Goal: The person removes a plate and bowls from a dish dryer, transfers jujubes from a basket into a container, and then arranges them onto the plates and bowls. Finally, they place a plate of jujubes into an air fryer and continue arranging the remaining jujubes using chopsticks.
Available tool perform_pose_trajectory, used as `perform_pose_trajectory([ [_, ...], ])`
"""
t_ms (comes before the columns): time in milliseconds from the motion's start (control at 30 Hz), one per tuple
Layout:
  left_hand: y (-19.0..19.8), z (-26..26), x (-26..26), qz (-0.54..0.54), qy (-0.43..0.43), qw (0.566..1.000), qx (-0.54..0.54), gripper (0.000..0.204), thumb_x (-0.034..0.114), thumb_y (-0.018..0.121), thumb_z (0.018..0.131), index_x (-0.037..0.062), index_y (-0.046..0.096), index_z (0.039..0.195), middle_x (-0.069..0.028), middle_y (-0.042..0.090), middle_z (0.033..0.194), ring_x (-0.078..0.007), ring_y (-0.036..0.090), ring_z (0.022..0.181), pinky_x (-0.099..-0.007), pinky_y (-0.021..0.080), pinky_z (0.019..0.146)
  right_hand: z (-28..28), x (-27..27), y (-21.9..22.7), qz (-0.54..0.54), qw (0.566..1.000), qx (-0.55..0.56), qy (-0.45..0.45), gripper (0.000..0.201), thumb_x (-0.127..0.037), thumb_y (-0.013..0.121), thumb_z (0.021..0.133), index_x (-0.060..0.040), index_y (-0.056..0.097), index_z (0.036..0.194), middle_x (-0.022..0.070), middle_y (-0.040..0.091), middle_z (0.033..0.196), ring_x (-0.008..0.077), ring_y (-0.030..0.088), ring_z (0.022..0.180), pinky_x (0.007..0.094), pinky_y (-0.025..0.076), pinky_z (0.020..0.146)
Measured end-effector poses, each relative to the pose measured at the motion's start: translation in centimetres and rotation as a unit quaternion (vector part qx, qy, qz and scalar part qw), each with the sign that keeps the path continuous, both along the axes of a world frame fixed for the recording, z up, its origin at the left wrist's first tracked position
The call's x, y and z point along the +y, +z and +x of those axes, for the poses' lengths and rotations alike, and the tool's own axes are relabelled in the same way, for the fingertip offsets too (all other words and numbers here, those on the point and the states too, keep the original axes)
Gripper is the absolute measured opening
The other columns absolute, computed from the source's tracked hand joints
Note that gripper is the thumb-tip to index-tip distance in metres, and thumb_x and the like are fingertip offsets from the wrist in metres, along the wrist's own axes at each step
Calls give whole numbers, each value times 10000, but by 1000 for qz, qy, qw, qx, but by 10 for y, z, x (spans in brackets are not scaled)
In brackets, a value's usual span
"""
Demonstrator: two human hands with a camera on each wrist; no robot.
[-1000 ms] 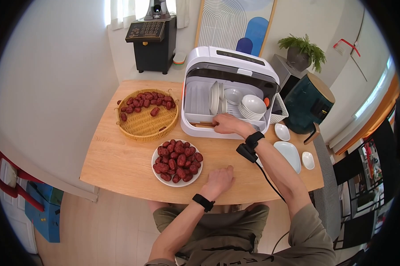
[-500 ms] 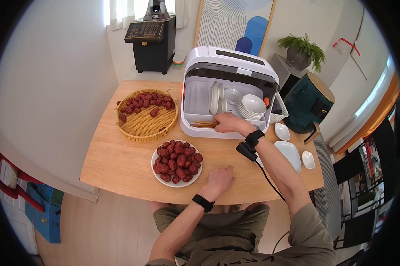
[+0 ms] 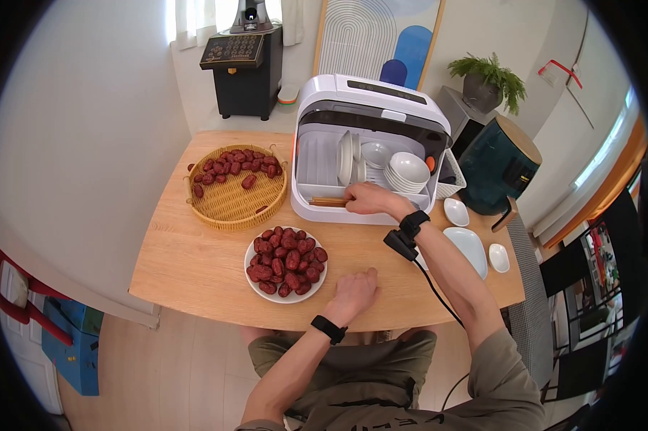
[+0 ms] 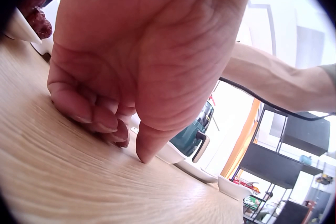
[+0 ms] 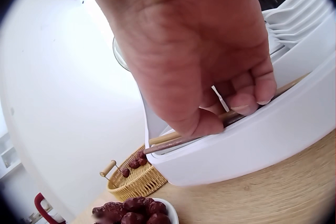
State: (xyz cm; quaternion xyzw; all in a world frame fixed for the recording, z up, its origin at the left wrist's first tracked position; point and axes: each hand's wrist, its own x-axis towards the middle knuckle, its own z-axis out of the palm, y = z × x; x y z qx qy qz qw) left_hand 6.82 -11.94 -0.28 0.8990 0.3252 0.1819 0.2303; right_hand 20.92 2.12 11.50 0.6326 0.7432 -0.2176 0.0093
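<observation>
My right hand (image 3: 371, 199) reaches into the front trough of a white dish cabinet (image 3: 307, 208) with a raised lid. Its thumb and fingers pinch wooden chopsticks (image 5: 167, 143), which lie along the trough and poke out to the left of the hand. My left hand (image 3: 355, 293) rests on the table near its front edge, fingers loosely curled and holding nothing. To its left stands a white plate (image 3: 258, 291) heaped with red dates (image 3: 293, 260). Behind my right hand, white bowls (image 3: 410, 169) are stacked inside the cabinet, with plates (image 3: 345, 158) upright to their left.
A woven basket (image 3: 230, 212) with more dates sits at the table's left. On the right are a pale rectangular dish (image 3: 468, 251), small white dishes (image 3: 499, 258) and a dark green air fryer (image 3: 500, 169). A black cable (image 3: 439, 296) hangs from my right wrist.
My right hand stays in the trough while the chopsticks shift slightly under its fingers. My left hand has not moved.
</observation>
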Motion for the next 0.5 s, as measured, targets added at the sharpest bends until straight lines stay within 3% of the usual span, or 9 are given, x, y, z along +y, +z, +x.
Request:
perform_pose_trajectory([
  [333,-2,0,-1,15,6,1000,-4,393,314,651,836,-13,538,1022,-188,667,742,-357,668,686,-464,520,620,-2,-1,4,-7,1000,5,-21,326,-243,596,723,33,647,888,188,669,846,320,644,824,406,489,709],
  [500,-2,0,-1,13,5,1000,-13,377,311,655,835,-7,537,999,-188,663,735,-360,665,684,-467,516,616,-3,-3,8,-8,999,6,-36,330,-240,619,707,17,653,911,186,672,853,318,646,826,407,489,712],
])
